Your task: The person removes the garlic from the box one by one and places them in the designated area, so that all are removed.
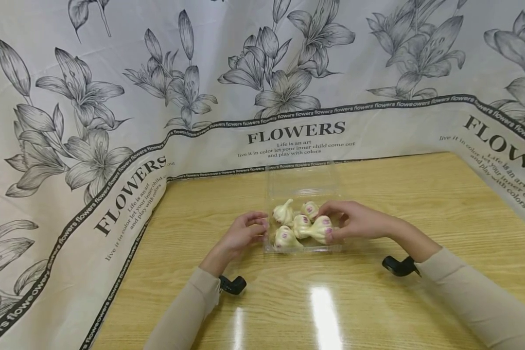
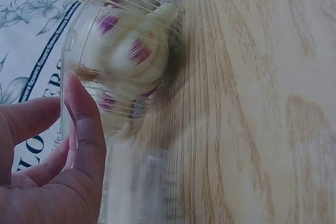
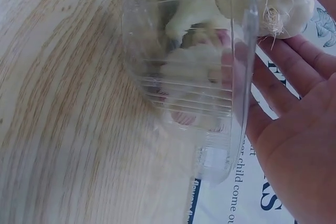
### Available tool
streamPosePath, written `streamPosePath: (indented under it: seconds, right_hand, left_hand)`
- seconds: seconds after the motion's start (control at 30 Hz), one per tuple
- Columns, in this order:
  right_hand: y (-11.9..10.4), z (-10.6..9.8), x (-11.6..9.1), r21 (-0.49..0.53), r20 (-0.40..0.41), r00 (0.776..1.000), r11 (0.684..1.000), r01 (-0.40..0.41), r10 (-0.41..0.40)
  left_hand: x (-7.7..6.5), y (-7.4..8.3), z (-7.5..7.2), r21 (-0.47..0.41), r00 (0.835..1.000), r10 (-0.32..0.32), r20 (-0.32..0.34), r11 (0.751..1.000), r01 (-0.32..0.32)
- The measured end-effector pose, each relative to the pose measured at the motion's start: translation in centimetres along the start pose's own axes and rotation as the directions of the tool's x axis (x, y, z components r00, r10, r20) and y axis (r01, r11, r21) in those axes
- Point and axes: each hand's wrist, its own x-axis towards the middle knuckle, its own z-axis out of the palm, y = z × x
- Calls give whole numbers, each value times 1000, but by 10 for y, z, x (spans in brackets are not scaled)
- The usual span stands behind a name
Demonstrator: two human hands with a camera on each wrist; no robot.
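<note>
A clear plastic clamshell box [image 1: 304, 249] stands on the table with its lid [image 1: 304, 180] opened away from me. Several whitish garlic bulbs with purple marks, such as the one at the near left [image 1: 284, 237], lie in it. My left hand [image 1: 240, 236] pinches the box's left rim between thumb and fingers; the left wrist view shows the thumb on the rim [image 2: 65, 77]. At the right side, my right hand [image 1: 358, 221] holds a garlic bulb [image 1: 323, 229]. Stringy roots show on this held bulb [image 3: 283, 9] in the right wrist view, above the rim.
The wooden table [image 1: 192, 204] carries the box near its far side. A white cloth [image 1: 218, 150] with flower drawings and lettering hangs behind and along both sides. Black wrist devices are worn on the left [image 1: 233, 285] and right [image 1: 398, 266] arms.
</note>
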Motion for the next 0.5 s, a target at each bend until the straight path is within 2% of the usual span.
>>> streamPosePath:
  seconds: [0.27,0.5]
  right_hand:
    - [0,-2,-4,2,-100,995,1000,17,-17]
    - [-5,-6,-12,-40,-216,976,998,-38,28]
  left_hand:
    - [-2,2,-1,8,1000,2,14,1000,-3]
    - [-2,3,-1,24,1000,5,10,1000,-6]
